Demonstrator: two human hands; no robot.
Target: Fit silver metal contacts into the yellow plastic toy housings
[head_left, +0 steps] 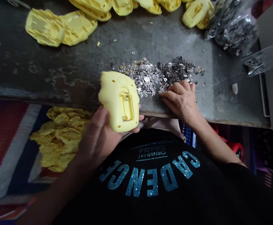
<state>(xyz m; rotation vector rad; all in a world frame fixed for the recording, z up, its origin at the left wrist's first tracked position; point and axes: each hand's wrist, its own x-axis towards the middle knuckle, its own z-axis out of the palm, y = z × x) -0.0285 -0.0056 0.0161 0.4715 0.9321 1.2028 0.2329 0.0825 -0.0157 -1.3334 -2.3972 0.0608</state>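
Clasping the yellow shell [114, 101] over the edge of the worktop [136, 37], the left hand [103, 134] could drop it if its fingers slackened. On the right hand [183, 101], fingers bunch beside the dark metal pile [176, 69]; pinching anything? I can't tell.

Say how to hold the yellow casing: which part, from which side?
Grip the yellow casing by both long edges toward the near end, probably best from the wearer's side, palm beneath: its rounded body sits so in the left hand, leaving the recessed compartment uncovered.
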